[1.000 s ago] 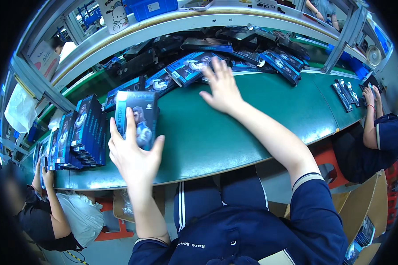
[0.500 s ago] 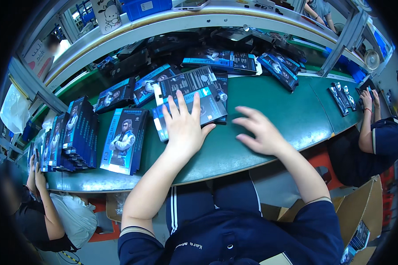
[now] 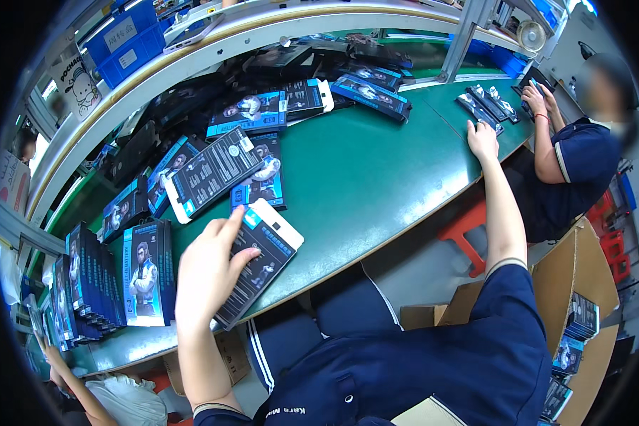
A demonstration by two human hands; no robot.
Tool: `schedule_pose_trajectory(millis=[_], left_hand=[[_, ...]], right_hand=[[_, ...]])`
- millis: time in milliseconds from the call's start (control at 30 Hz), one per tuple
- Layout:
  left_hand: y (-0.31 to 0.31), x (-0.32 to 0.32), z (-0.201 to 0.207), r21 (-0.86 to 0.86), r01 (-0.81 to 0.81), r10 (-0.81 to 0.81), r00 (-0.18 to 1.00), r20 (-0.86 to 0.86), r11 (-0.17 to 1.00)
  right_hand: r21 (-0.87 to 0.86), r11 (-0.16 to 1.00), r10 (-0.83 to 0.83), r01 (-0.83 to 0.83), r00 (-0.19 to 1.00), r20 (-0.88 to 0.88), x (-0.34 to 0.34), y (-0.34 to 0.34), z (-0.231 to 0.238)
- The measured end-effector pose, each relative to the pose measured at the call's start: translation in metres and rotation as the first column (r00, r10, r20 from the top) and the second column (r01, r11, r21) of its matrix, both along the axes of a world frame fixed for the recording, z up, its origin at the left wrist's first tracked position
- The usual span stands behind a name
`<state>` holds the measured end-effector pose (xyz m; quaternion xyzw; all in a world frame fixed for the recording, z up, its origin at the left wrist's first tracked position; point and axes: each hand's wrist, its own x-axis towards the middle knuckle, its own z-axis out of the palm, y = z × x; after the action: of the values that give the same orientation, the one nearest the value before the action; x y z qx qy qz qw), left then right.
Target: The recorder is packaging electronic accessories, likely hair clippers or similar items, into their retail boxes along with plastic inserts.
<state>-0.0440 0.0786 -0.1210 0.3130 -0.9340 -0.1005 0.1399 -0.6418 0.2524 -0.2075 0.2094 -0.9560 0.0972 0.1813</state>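
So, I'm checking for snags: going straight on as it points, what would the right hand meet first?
Likely the black packs just beyond the right hand; depth hides whether they touch.

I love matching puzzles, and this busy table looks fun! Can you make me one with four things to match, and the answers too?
Things:
1. Left hand
2. Right hand
3. Blue bins
4. Cardboard carton

Where or how:
A. Upper left, on the shelf
B. Next to the slim black packs
C. Lower right, with printed boxes inside
D. Its thumb lies on a black box with a white open flap

Right pairs: 1-D, 2-B, 3-A, 4-C
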Motion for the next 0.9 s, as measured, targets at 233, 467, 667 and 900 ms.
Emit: schedule_pose_trajectory(millis=[233, 467, 667, 900], left_hand=[[0.027, -0.017, -0.017, 0.024, 0.087, -0.088, 0.996, 0.012, 0.996], [0.036, -0.029, -0.001, 0.141, 0.113, -0.097, 0.989, -0.113, 0.984], [0.045, -0.038, 0.011, 0.034, 0.287, -0.219, 0.799, -0.561, 0.957], [0.037, -0.017, 0.006, -0.139, 0.389, -0.372, 0.628, -0.684, 0.911]], right_hand=[[-0.345, 0.926, -0.312, 0.152, 0.824, -0.473, 0.034, 0.059, -0.015], [-0.841, 0.54, 0.421, 0.008, 0.864, 0.278, 0.178, 0.073, 0.024], [-0.952, 0.174, 0.969, 0.253, 0.13, 0.212, 0.336, -0.006, 0.061], [-0.977, -0.093, 0.931, 0.189, 0.364, -0.019, 0.372, -0.018, 0.07]])
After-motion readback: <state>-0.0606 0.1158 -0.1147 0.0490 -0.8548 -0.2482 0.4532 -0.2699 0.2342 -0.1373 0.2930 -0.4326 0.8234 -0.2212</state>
